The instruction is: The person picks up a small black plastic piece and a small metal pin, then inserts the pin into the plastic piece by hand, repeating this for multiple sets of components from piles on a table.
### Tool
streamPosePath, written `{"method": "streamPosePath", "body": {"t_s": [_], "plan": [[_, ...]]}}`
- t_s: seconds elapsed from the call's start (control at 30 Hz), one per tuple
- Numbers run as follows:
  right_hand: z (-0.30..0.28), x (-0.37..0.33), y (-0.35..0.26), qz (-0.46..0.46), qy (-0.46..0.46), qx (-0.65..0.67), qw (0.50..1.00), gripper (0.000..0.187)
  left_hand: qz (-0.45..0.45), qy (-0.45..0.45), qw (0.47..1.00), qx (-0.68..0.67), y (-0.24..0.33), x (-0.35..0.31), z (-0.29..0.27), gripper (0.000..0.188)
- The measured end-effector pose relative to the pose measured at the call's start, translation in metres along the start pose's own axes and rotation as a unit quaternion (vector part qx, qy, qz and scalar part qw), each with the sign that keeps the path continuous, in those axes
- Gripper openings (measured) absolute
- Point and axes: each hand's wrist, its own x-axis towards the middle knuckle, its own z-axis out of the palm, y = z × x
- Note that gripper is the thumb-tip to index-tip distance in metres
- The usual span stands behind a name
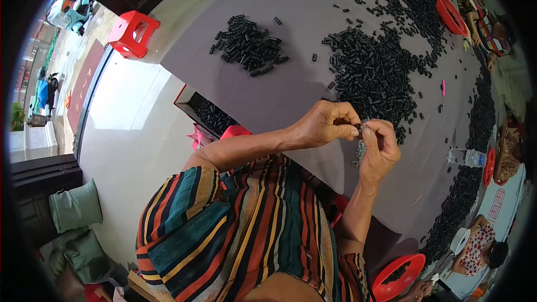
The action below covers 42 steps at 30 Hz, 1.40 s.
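In front of my chest, over the table, both hands meet fingertip to fingertip. My left hand point(330, 123) is closed in a pinch, thumb against forefinger. Facing it, my right hand point(381, 151) pinches at the same spot. Something tiny seems to sit between the fingertips, too small and covered to name. Just beyond my hands spreads a large heap of small black tube-shaped pieces point(369, 70). A few pale green bits point(359, 154) show beside my right hand, partly hidden by it. A smaller pile of black pieces point(246, 45) lies farther to the left.
A pink-handled thin tool point(443, 88) and a clear plastic bottle point(467, 157) lie on the right. Red basins point(451, 15) sit along the far side, with another red basin point(398, 277) near right. Other people work there. A red stool point(133, 34) stands left, beyond an open box point(204, 113).
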Motion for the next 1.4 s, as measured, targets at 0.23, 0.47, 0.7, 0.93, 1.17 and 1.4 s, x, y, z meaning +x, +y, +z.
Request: {"method": "streamPosePath", "body": {"t_s": [0.23,0.47,0.7,0.93,1.17,1.4], "plan": [[-0.004,0.004,-0.008,-0.044,-0.069,-0.162,0.983,0.01,0.023,0.024,0.998,0.044,-0.001,0.002,-0.005,0.009],[-0.024,0.013,-0.017,0.046,0.034,-0.16,0.985,0.011,0.03,0.045,0.99,-0.132,0.008,0.005,-0.019,0.012],[-0.025,0.011,-0.001,0.048,-0.169,-0.368,0.913,0.013,0.086,0.131,0.981,-0.117,0.029,0.003,-0.038,0.016],[-0.01,0.006,0.025,-0.013,-0.211,-0.478,0.853,0.013,0.076,0.122,0.984,-0.109,0.023,0.003,-0.038,0.017],[-0.012,0.005,0.025,-0.006,-0.215,-0.467,0.857,0.013,0.041,0.097,0.989,-0.101,0.02,0.006,-0.037,0.018],[-0.018,0.004,0.015,0.081,-0.087,0.012,0.993,0.012,0.047,0.062,0.994,-0.079,-0.006,0.01,-0.018,0.008]]}}
